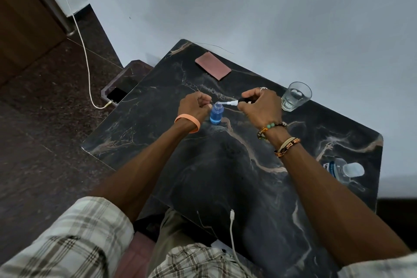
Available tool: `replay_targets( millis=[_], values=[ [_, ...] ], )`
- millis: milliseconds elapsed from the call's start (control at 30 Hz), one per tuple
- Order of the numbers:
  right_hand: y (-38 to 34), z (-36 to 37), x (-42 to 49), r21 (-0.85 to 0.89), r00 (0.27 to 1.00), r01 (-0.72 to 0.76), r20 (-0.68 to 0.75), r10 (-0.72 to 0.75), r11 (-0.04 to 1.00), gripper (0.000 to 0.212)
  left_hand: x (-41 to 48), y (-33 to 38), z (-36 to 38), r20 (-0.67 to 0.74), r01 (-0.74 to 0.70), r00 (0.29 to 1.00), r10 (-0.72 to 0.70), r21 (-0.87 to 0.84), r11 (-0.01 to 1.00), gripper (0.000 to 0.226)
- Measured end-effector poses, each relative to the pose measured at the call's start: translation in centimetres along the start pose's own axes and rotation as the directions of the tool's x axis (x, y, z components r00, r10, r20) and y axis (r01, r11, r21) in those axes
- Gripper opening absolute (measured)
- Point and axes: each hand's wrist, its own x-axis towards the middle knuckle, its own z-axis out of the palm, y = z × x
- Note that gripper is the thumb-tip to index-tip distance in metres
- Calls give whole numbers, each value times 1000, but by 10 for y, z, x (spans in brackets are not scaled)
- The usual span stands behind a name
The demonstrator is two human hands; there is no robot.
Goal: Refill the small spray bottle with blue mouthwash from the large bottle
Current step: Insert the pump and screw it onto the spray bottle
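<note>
Near the middle of the frame, on a dark marbled bench (225, 165), the small spray bottle (216, 114) stands upright, its long axis vertical and its open mouth facing up. It holds blue liquid up to about the shoulder; the neck is clear.

The left hand (194, 106) sits just left of the bottle, its fingers (208, 107) curled in and touching the bottle's neck and shoulder to steady it.

The right hand (259, 104) is just right of the bottle, its fingers closed around the black head of the spray pump (234, 103). The pump lies nearly level, its long axis running left to right, and its thin white dip tube points left with the tip at the bottle's mouth. Whether the tip is inside the mouth cannot be told.

A clear drinking glass (296, 96) stands upright right of the right hand, near the bench's far edge. At the right edge of the bench a clear plastic bottle (343, 168) with a pale cap and a label stands; its contents cannot be made out. A pinkish flat rectangle (212, 65) lies at the bench's upper part. A phone (116, 95) on a white cable (86, 58) lies on a lower surface at the left.
</note>
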Motion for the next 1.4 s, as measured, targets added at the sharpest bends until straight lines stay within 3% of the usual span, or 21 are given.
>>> replay_targets(
  millis=[267,667,1000,1400],
  values=[
    [-10,6,13,-117,999,-6,44,11,993,20,8,-3,0,64,8,998,-10,24,1000,23],
    [-33,27,39,-325,980,136,183,-79,936,25,18,-11,11,144,7,989,-16,65,998,28],
    [-39,51,51,-380,954,214,278,-109,900,31,30,-16,22,226,-14,974,-12,114,993,56],
    [-22,71,54,-365,940,221,327,-97,905,38,31,-27,30,201,-53,979,31,102,993,45]
  ],
)
